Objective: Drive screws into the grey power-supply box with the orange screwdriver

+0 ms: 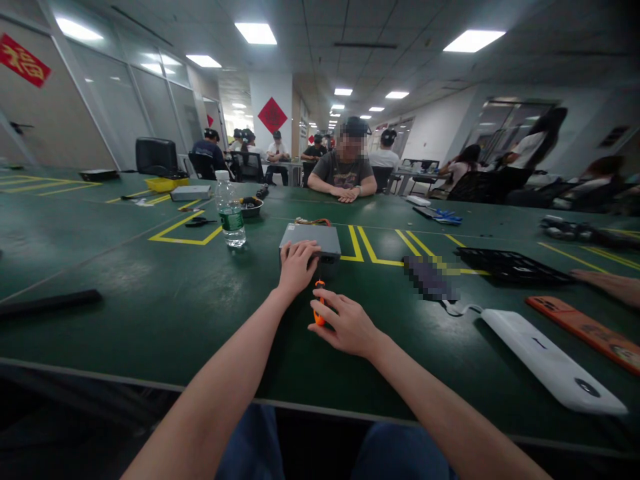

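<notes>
My left hand (297,265) rests with fingers bent on the near left corner of a flat grey metal box (313,240) lying on the green table (150,307). My right hand (344,323) is just in front of the box, fingers curled around a small orange tool (319,308) that stands partly hidden under them. A bundle of coloured wires (313,221) lies behind the box.
A water bottle (231,212) stands left of the box, a metal bowl (251,206) behind it. A white power bank (550,360), an orange card (585,328) and a black tray (510,265) lie to the right. A person (344,170) sits opposite; another person's hand (610,285) reaches in at right.
</notes>
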Demonstrator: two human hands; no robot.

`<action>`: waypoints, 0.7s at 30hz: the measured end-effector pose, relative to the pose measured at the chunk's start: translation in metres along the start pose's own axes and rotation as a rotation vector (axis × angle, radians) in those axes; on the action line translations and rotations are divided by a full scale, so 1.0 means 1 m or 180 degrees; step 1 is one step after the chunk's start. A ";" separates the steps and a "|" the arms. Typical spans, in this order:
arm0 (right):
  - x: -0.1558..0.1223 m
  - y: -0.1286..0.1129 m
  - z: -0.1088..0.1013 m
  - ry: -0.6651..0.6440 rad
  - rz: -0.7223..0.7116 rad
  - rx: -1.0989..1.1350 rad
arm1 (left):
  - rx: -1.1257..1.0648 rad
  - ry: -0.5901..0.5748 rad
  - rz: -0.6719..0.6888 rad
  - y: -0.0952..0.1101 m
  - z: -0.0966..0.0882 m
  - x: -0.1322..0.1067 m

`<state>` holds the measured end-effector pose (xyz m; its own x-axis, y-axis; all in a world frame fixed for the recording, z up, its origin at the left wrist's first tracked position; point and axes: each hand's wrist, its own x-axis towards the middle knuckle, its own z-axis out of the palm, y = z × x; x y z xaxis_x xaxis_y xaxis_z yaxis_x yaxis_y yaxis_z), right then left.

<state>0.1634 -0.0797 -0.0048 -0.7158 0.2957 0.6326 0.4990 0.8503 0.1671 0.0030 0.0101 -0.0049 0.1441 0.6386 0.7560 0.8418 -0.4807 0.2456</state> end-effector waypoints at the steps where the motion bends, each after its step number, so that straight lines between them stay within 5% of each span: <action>1: 0.001 -0.001 -0.002 -0.0067 -0.0017 -0.0021 | 0.0006 -0.0001 -0.0006 0.000 0.000 0.000; 9: -0.001 0.004 0.001 0.0265 0.0015 -0.0025 | -0.0008 -0.0022 -0.0043 0.001 0.000 0.000; 16: 0.002 0.001 -0.004 -0.0178 -0.0091 -0.0022 | -0.0030 -0.0012 -0.0035 0.000 0.000 0.000; 21: 0.002 0.002 -0.005 -0.0055 -0.0060 -0.0157 | -0.0025 -0.0034 -0.0029 0.000 0.001 0.001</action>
<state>0.1651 -0.0795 0.0005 -0.7334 0.2877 0.6159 0.5085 0.8335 0.2161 0.0036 0.0107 -0.0049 0.1419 0.6492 0.7473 0.8390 -0.4795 0.2572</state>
